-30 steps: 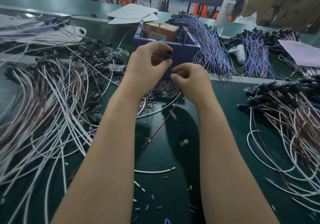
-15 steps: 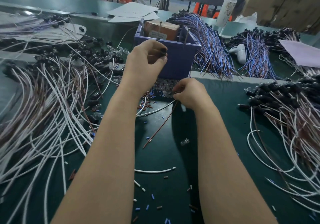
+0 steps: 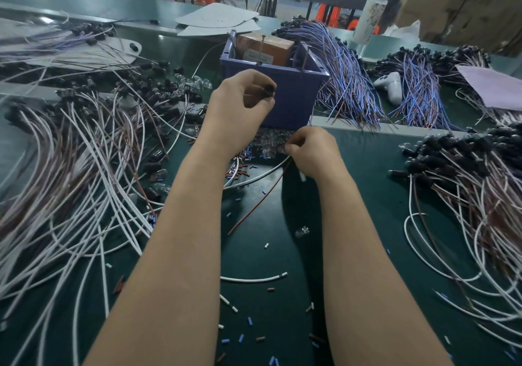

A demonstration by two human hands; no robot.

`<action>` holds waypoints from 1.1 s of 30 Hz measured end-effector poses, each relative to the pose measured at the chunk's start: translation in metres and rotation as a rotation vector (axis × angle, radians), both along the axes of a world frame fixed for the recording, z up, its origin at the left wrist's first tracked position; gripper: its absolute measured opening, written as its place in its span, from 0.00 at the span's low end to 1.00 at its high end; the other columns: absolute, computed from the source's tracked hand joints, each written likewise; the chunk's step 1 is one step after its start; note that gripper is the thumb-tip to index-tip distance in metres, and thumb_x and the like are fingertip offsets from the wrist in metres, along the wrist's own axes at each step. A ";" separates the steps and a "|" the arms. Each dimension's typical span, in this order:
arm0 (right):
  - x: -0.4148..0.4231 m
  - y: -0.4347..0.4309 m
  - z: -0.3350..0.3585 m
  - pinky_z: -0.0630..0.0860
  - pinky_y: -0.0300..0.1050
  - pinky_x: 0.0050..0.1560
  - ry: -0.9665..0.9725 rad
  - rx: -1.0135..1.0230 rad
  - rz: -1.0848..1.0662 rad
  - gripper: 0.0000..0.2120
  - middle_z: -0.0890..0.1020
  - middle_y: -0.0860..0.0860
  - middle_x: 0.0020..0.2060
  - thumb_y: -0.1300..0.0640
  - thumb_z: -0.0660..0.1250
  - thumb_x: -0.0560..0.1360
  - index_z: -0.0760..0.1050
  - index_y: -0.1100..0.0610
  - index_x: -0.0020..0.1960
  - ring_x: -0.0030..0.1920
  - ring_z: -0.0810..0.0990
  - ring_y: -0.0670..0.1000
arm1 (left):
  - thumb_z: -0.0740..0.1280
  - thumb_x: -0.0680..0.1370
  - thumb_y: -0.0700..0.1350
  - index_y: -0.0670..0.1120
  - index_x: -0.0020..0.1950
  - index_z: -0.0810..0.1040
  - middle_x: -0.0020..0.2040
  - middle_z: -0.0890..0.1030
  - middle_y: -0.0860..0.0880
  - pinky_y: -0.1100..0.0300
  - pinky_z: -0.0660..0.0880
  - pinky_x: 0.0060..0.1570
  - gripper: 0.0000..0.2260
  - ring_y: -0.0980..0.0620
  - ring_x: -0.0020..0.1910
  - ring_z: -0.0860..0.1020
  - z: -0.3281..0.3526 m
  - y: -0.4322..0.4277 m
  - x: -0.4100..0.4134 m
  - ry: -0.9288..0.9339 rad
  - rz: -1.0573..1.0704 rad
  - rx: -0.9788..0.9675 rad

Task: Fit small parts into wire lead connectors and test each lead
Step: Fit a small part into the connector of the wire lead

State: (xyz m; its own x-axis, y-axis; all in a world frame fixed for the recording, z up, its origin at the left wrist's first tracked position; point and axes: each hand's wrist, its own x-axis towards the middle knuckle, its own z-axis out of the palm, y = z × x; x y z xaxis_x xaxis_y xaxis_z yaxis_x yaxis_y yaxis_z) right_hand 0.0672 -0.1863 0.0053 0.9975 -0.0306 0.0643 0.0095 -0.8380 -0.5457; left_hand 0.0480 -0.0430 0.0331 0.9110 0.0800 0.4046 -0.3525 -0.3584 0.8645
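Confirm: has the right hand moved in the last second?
Yes. The right hand dropped from the front of the purple bin to the clear bulbs at its foot.

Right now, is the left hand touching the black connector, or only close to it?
Touching. The head view shows the left hand pinching the black connector between thumb and fingertips, with no gap, in front of the purple box.

Black connector [image 3: 270, 88] mostly covered by left hand [image 3: 237, 105] fingers, right hand [image 3: 313, 151] fingertips and anything between them hidden under its knuckles, box label [image 3: 258, 57] unreadable, wire bundle [image 3: 42, 196] cut off at left edge
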 end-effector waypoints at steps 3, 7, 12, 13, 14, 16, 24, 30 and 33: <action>-0.001 0.005 -0.002 0.74 0.48 0.58 0.002 0.005 0.035 0.08 0.79 0.56 0.55 0.60 0.66 0.75 0.80 0.53 0.52 0.55 0.77 0.55 | 0.67 0.76 0.38 0.50 0.49 0.78 0.46 0.82 0.53 0.58 0.77 0.56 0.07 0.57 0.47 0.81 -0.001 0.000 0.000 -0.002 0.000 0.000; 0.001 0.012 -0.008 0.74 0.51 0.60 0.033 -0.007 0.103 0.11 0.77 0.57 0.57 0.60 0.65 0.75 0.80 0.51 0.54 0.57 0.76 0.57 | 0.67 0.76 0.38 0.49 0.50 0.79 0.46 0.83 0.52 0.58 0.77 0.56 0.07 0.56 0.47 0.81 -0.001 0.000 0.000 -0.005 -0.001 0.013; 0.003 0.019 -0.014 0.73 0.52 0.61 -0.009 0.004 0.095 0.08 0.78 0.57 0.56 0.57 0.67 0.76 0.79 0.53 0.54 0.58 0.75 0.58 | 0.67 0.76 0.38 0.48 0.51 0.79 0.47 0.83 0.52 0.59 0.77 0.56 0.07 0.57 0.48 0.81 0.000 0.000 0.000 -0.008 0.002 0.026; 0.003 0.019 -0.014 0.72 0.51 0.61 -0.021 0.015 0.092 0.08 0.78 0.57 0.56 0.57 0.66 0.76 0.79 0.54 0.54 0.57 0.75 0.58 | 0.67 0.76 0.38 0.48 0.51 0.79 0.47 0.83 0.52 0.59 0.77 0.56 0.07 0.56 0.48 0.81 0.001 0.000 -0.001 -0.006 0.001 0.025; 0.003 0.018 -0.013 0.72 0.48 0.60 -0.041 0.039 0.090 0.08 0.79 0.57 0.55 0.57 0.65 0.76 0.79 0.55 0.54 0.57 0.76 0.57 | 0.67 0.76 0.38 0.48 0.51 0.79 0.47 0.83 0.51 0.59 0.77 0.56 0.07 0.56 0.48 0.81 0.001 0.000 0.000 -0.004 -0.001 0.024; 0.002 0.014 -0.007 0.72 0.40 0.53 -0.088 0.130 0.079 0.07 0.81 0.55 0.52 0.59 0.65 0.76 0.79 0.57 0.53 0.53 0.77 0.53 | 0.67 0.76 0.37 0.47 0.51 0.79 0.47 0.83 0.51 0.58 0.77 0.57 0.07 0.56 0.48 0.81 0.000 0.000 0.000 0.000 -0.002 0.021; -0.009 0.000 0.024 0.78 0.40 0.42 -0.179 0.521 0.257 0.11 0.81 0.52 0.38 0.68 0.68 0.71 0.75 0.52 0.41 0.38 0.79 0.48 | 0.67 0.76 0.37 0.49 0.50 0.78 0.47 0.83 0.50 0.56 0.77 0.57 0.08 0.55 0.49 0.81 -0.002 0.001 0.001 0.014 0.003 0.007; -0.014 -0.004 0.043 0.77 0.36 0.45 -0.290 0.590 0.313 0.12 0.82 0.46 0.36 0.67 0.69 0.72 0.79 0.50 0.41 0.38 0.79 0.42 | 0.67 0.75 0.36 0.48 0.50 0.78 0.47 0.83 0.49 0.56 0.76 0.58 0.08 0.53 0.49 0.81 -0.001 0.002 0.002 0.010 0.010 0.001; -0.016 -0.004 0.053 0.78 0.38 0.47 -0.360 0.606 0.303 0.10 0.82 0.47 0.38 0.65 0.69 0.72 0.78 0.50 0.42 0.40 0.80 0.43 | 0.67 0.75 0.36 0.48 0.50 0.78 0.47 0.83 0.49 0.56 0.77 0.57 0.08 0.54 0.49 0.81 -0.001 0.001 0.001 0.022 0.001 0.007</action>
